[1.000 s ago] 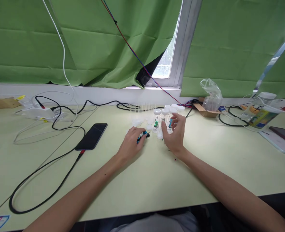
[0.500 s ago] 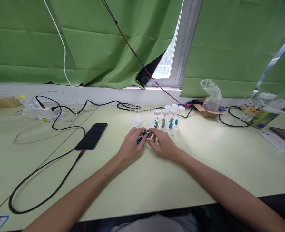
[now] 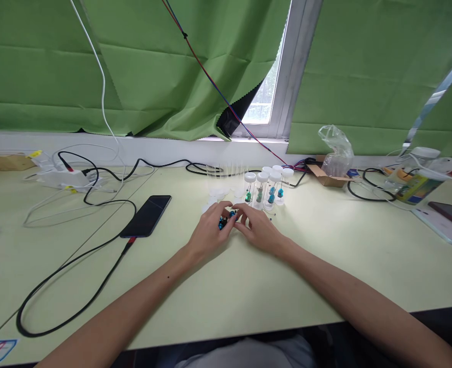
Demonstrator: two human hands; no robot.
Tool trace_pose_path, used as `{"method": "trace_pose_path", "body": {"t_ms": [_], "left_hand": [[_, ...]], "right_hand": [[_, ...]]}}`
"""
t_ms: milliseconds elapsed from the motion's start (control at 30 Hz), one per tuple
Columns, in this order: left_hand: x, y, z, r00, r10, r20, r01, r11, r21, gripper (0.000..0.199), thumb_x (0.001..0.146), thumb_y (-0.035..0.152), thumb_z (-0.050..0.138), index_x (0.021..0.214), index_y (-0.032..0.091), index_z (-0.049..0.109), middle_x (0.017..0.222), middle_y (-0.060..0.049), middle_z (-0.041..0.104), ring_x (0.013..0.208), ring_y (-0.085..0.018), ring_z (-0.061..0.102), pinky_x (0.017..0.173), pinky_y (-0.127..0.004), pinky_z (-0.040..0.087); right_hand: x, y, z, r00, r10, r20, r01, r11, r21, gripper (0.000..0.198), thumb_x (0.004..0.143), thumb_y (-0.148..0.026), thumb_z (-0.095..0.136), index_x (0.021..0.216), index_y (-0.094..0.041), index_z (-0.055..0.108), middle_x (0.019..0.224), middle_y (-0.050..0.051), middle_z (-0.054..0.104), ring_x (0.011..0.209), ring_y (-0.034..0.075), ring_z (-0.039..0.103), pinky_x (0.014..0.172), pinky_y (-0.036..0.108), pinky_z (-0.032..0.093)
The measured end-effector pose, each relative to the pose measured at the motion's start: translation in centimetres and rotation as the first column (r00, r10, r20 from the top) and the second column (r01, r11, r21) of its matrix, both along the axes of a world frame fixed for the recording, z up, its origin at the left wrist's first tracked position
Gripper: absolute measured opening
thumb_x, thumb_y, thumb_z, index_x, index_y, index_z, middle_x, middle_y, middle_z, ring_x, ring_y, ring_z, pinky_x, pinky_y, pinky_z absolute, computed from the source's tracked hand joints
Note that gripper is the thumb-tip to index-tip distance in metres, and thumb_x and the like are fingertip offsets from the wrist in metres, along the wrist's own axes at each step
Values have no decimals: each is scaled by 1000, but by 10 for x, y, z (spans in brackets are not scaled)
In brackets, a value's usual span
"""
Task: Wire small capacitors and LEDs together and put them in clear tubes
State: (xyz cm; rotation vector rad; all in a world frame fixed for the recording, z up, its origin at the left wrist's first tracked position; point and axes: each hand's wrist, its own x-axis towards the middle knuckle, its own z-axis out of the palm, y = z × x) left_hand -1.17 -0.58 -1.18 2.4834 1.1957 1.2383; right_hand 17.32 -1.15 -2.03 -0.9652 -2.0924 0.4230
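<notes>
My left hand (image 3: 207, 228) is closed, its thumb and fingers pinching a small shiny blue-and-black piece (image 3: 222, 223). Close against it, the fingertips of my right hand (image 3: 261, 227) meet the piece's blue upper end (image 3: 232, 215) from the right. Fingers cover part of the piece, and its exact kind is too small to make out. Just beyond my right hand stand several clear capped vials (image 3: 274, 177) with white lids, holding small green and blue items. Several clear open-topped tubes (image 3: 226, 179) stand behind my left hand.
A dark phone (image 3: 146, 216) on a black charging cable (image 3: 23, 317) lies to the left. A white power strip (image 3: 63, 178) sits at the back left. On the right are a cardboard box (image 3: 328, 177) with a plastic bag, a yellow-green package (image 3: 417, 185) and another phone (image 3: 450, 217).
The blue end at my fingertips has shifted slightly down and right. My right fingers have drawn a little closer together. Both arms stay nearly in place.
</notes>
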Motion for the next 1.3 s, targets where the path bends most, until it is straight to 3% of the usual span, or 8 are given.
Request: {"method": "trace_pose_path", "body": {"t_ms": [367,700,1100,1300], "left_hand": [[3,-3,3,999,18,33,-16,998,-65,19,94,35,58,110,24,57,91,-2,69,81,-17,66,71,-30,52],[4,-4,9,999,35,18,-32,993,-114,21,94,39,58,84,21,64,83,-3,69,83,-19,61,74,-33,49],[7,-5,10,996,26,88,-12,988,-155,21,90,38,62,81,21,69,78,-2,71,75,-17,62,69,-31,50],[5,-1,12,977,104,184,-86,991,-105,18,86,36,63,79,20,68,76,-2,70,69,-16,61,65,-30,49]], "right_hand": [[0,1,-1,1000,-24,6,24,999,36,27,92,-13,54,117,-22,56,104,6,69,79,16,63,66,28,49],[2,3,-4,999,-35,-35,38,995,87,26,93,-15,55,118,-23,59,105,6,70,79,16,62,63,27,47],[2,2,-4,998,-46,-37,48,997,53,31,92,-15,55,121,-24,56,104,5,70,77,16,63,65,28,50],[3,4,-3,996,-81,-34,81,997,1,36,92,-20,60,127,-23,50,105,6,68,65,14,61,68,31,51]]}}
